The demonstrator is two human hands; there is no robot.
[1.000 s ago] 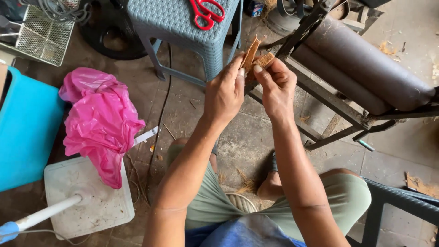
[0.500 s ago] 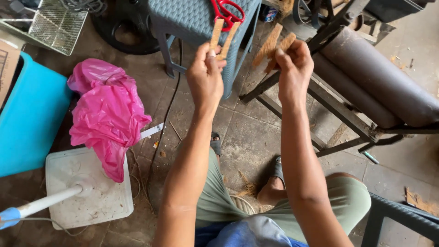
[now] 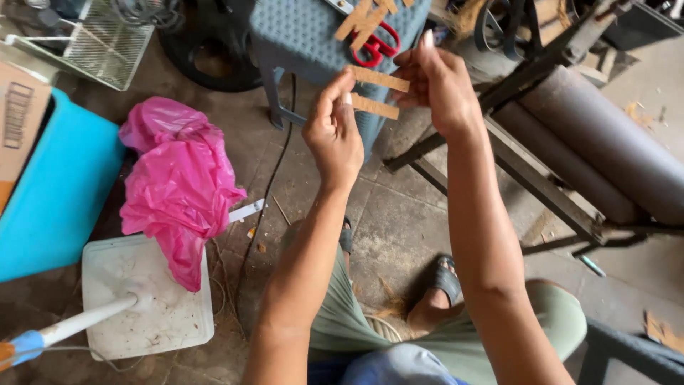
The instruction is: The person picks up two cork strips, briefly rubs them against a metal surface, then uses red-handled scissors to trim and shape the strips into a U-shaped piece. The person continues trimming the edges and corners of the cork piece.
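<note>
Left hand (image 3: pixel 335 135) pinches lower flat tan fibre strip (image 3: pixel 375 107); right hand (image 3: pixel 440 85) pinches upper flat tan fibre strip (image 3: pixel 379 78) — pairing step; aligning edges likely needed next.

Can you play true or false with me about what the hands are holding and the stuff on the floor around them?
1. Each hand holds a thin brown strip. True: the left hand pinches the lower strip and the right hand holds the upper strip.
2. The red scissors are in the right hand. False: they lie on the grey-blue stool, under some more strips.
3. The pink plastic bag lies on the floor. True, partly over a white fan base.
4. The person is barefoot. False: dark sandals are on the feet.
5. The two held strips are tied together in a knot. False: they sit apart, one above the other.
</note>
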